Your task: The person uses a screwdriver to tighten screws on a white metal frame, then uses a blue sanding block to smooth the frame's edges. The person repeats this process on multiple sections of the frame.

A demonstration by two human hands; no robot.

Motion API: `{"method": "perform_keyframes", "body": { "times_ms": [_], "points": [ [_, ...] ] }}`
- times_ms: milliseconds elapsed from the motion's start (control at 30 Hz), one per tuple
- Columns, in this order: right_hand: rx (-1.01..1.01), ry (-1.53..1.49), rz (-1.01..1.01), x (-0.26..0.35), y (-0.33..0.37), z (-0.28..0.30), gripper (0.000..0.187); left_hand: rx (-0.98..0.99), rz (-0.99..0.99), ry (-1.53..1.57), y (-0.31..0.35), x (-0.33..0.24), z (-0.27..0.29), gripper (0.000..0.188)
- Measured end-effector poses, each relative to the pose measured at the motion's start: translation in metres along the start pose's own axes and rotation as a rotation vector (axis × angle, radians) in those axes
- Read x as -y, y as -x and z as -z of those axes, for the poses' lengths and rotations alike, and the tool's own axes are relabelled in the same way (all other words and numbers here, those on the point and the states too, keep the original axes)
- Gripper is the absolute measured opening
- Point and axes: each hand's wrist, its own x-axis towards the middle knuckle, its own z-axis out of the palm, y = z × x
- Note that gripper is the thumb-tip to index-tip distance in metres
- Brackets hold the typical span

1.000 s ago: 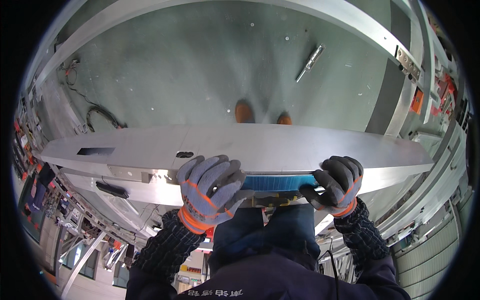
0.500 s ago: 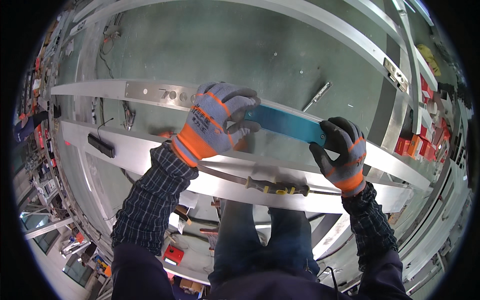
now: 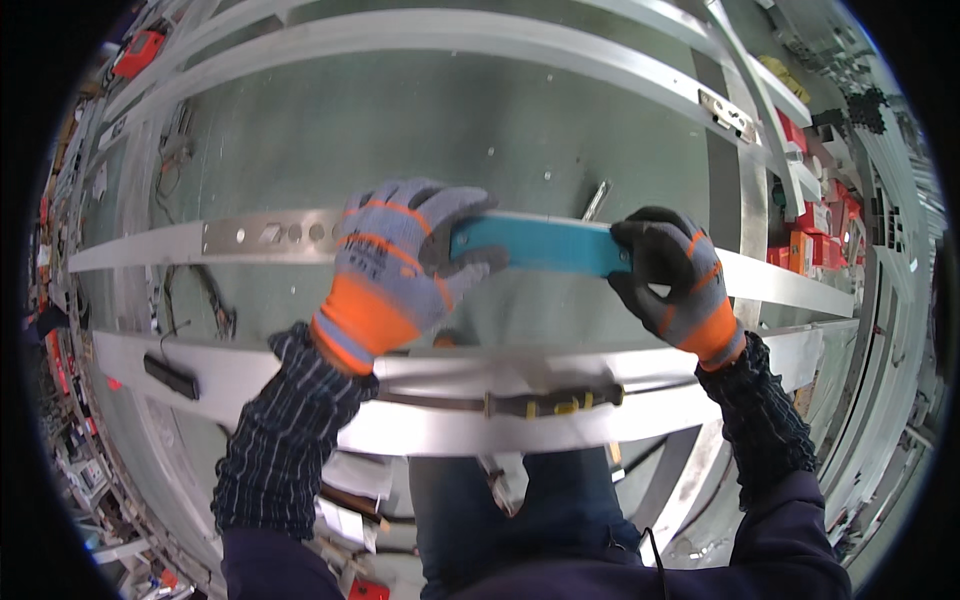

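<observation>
A flat blue plate [image 3: 540, 246] with small holes at its ends lies along the middle metal rail [image 3: 785, 284]. Its left end is pinched between the thumb and fingers of my left hand [image 3: 395, 258], in a grey and orange glove. At the other end my right hand [image 3: 678, 280], gloved the same way, grips it with thumb and fingertips. Left of the blue plate, a bare silver plate with round holes [image 3: 270, 237] sits on the rail, partly covered by my left hand. On the nearer bar [image 3: 480, 436] rests a tool with a black and yellow handle [image 3: 555, 403].
A black oblong device [image 3: 172, 375] with a cord lies on the near bar's left part. Beyond the rail is a slim silver tool [image 3: 597, 200]. Red boxes [image 3: 815, 217] stand at the right. A farther rail [image 3: 450, 30] carries a metal fitting [image 3: 727, 115].
My view has shifted, so the rails sit lower in the picture. The blue plate looks more level, and both hands still hold its ends.
</observation>
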Motion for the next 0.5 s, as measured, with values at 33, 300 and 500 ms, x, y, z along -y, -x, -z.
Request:
{"method": "perform_keyframes", "body": {
  "times_ms": [33,300,500],
  "points": [
    [-0.014,-0.014,0.020,0.000,0.002,-0.002,0.041,-0.005,-0.033,-0.020,0.003,0.001,-0.001,0.044],
    [-0.045,0.047,0.101,-0.003,0.006,-0.010,0.041,-0.110,-0.167,-0.041,0.012,0.011,-0.010,0.039],
    [-0.048,0.158,0.279,-0.014,0.017,-0.002,0.034,-0.151,-0.203,0.025,0.015,0.014,-0.021,0.036]
  ]
}}
